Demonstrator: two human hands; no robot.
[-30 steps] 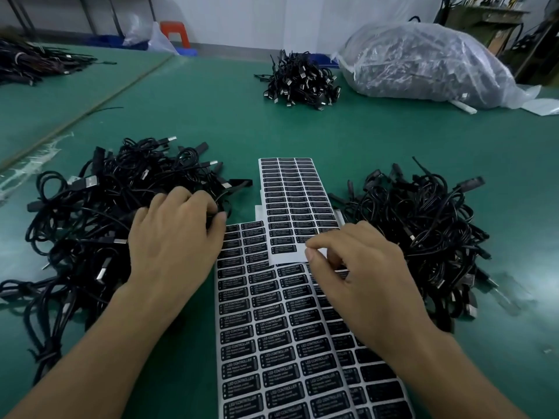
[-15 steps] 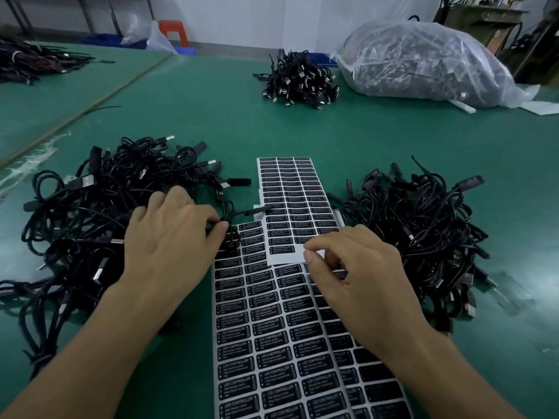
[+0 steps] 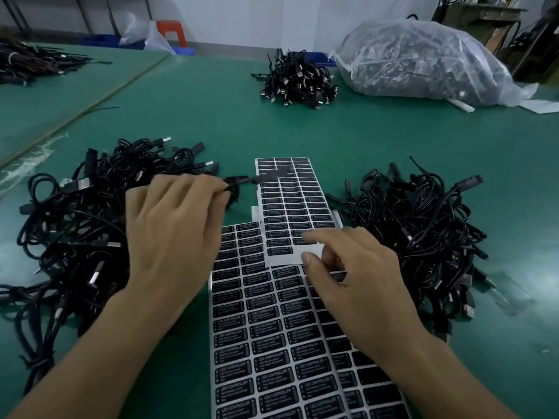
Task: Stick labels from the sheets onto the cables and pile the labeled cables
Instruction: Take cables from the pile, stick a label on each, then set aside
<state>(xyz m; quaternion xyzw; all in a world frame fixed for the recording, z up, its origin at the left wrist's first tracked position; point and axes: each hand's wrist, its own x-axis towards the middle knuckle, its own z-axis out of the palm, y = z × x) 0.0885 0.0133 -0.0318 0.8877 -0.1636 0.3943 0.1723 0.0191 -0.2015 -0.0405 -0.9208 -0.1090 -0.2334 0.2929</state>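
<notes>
Our left fingers [image 3: 211, 189] are curled together and pinch a cable [image 3: 242, 179] near its end. The cable runs right, blurred, across the top of the upper sheet [image 3: 290, 207]. The left hand [image 3: 175, 234] hovers palm down over the inner side of the left pile [image 3: 75, 213], and the forearm reaches in from the near left.

Our right thumb [image 3: 308, 258] sits on the bare white strip at the upper sheet's near edge. The forefinger is bent just above it and blurred, so we cannot tell whether they pinch anything. The right hand [image 3: 360, 282] lies palm down over the lower sheet [image 3: 266, 343], hiding part of its right columns.

Both sheets carry rows of black labels [image 3: 263, 362] with white print. They lie mid-desk [image 3: 211, 116], the upper one overlapping the lower.

The right pile [image 3: 417, 225] of black cables lies just beside the sheets. Near the far edge sit a smaller pile [image 3: 298, 78] and a clear bag [image 3: 423, 58] of cables.
</notes>
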